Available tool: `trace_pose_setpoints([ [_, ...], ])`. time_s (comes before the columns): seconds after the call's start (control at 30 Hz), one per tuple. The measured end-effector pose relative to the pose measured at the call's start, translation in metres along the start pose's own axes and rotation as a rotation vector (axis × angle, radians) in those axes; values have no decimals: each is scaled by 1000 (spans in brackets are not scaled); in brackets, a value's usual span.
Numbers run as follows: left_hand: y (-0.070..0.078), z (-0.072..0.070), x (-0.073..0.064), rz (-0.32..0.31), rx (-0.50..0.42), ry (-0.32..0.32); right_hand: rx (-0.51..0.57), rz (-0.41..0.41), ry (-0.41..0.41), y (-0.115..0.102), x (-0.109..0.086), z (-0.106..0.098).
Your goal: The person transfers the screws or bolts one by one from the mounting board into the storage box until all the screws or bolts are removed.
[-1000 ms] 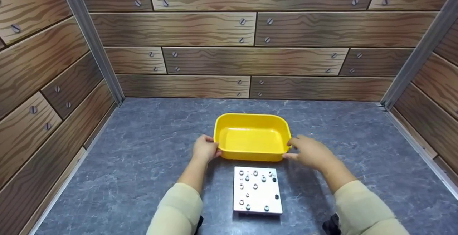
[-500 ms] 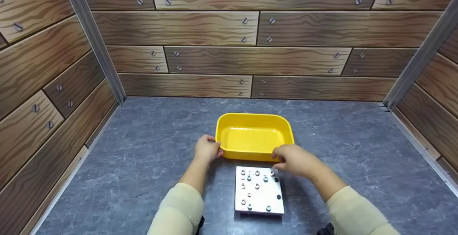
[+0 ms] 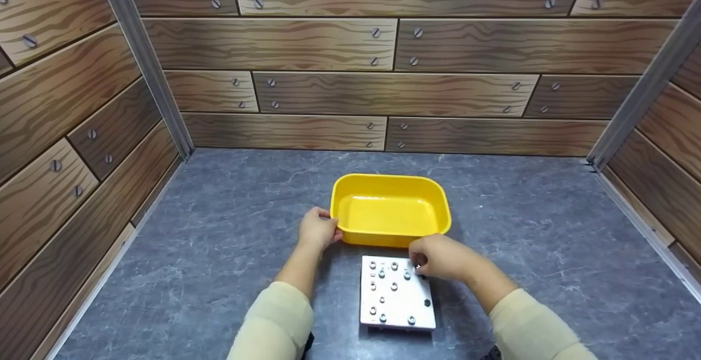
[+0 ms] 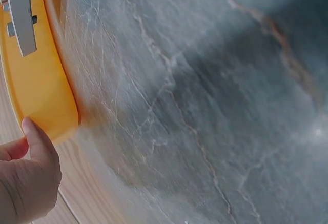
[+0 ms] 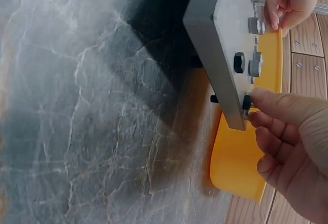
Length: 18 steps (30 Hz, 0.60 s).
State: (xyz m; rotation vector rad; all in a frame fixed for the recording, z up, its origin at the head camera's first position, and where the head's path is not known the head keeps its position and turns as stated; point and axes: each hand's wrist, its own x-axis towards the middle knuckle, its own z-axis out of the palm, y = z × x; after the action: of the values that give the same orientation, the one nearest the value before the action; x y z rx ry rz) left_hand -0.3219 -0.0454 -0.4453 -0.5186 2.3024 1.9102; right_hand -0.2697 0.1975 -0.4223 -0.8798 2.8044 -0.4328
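Right hand (image 3: 442, 257) pinches 1 partly hidden fastener (image 5: 247, 102) on the metal plate (image 3: 402, 303); left hand (image 3: 316, 232) grips yellow tray (image 3: 389, 215).

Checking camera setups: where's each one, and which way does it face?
Head: on head, facing forward and down at yellow tray, metal plate; left hand, right hand, sleeves show.
Left wrist: worn there, facing tabletop and tray; left hand shows.
Right wrist: worn there, facing plate's edge; both hands show.
Both wrist views show tray and plate.
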Motion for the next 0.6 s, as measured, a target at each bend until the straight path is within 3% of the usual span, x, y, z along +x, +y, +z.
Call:
trace_pose_setpoints([
  [0.23,0,0,0,-2,1,4,3,131,-58,-5,5,1],
  [0.6,-2,3,1,21,-11,2,-48,120,-66,-7,5,1],
])
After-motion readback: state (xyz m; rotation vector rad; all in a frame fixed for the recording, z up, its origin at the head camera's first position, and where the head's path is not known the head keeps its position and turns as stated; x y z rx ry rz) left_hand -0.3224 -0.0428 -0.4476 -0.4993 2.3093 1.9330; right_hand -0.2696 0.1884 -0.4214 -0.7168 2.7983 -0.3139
